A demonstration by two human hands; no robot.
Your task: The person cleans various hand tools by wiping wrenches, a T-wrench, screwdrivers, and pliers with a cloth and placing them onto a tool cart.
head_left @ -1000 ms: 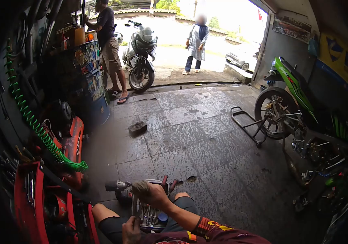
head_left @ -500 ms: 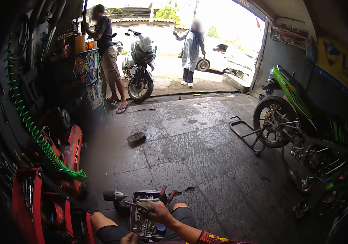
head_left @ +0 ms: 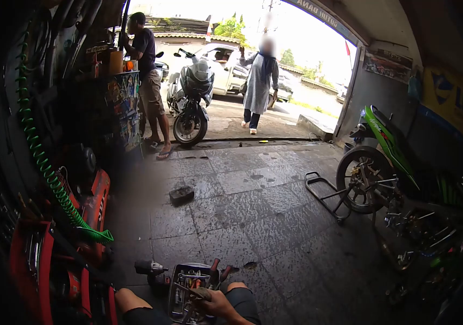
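With fingers curled together on the right hand (head_left: 217,304), clamped on a drab cloth (head_left: 202,293), with a thin metal rod (head_left: 184,287) jutting out leftward. Held low over an open tool case (head_left: 171,292) crowded with loose tools. Flanked just left by a power driver (head_left: 152,267). Paved around with dark, glossy tiles (head_left: 242,216), dotted farther off with a dark block (head_left: 181,195). Lined at left with a red toolbox (head_left: 25,265) and green coiled hose (head_left: 42,157); occupied at right by a green motorcycle (head_left: 385,132) beside a black stand (head_left: 326,195). Open beyond to a bright street (head_left: 310,111), with a parked scooter (head_left: 192,86) and two people (head_left: 261,81).
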